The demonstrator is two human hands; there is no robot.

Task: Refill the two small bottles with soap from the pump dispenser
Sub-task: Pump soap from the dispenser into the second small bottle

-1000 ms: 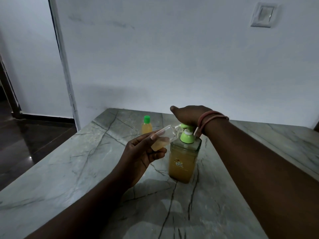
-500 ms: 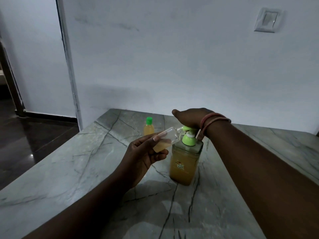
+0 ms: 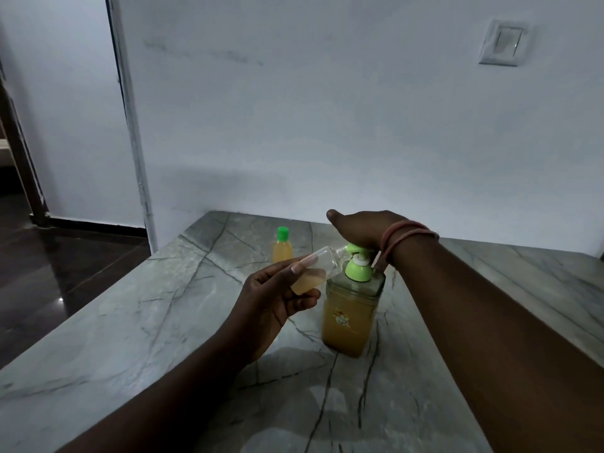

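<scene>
Filling a small bottle at the pump dispenser

The left hand [image 3: 274,299] grips a tilted open small bottle [image 3: 313,270] (partly filled) at the spout; the right hand [image 3: 362,228] presses flat on the pump dispenser [image 3: 351,315].

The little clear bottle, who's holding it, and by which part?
The left hand grips the small clear bottle by its lower body, tilted with its mouth at the pump dispenser spout. The right hand presses the pump head.

Grey veined marble table [image 3: 137,322], pale wall [image 3: 327,109], wall switch [image 3: 503,42], dark glossy floor [image 3: 49,273], dim light
</scene>
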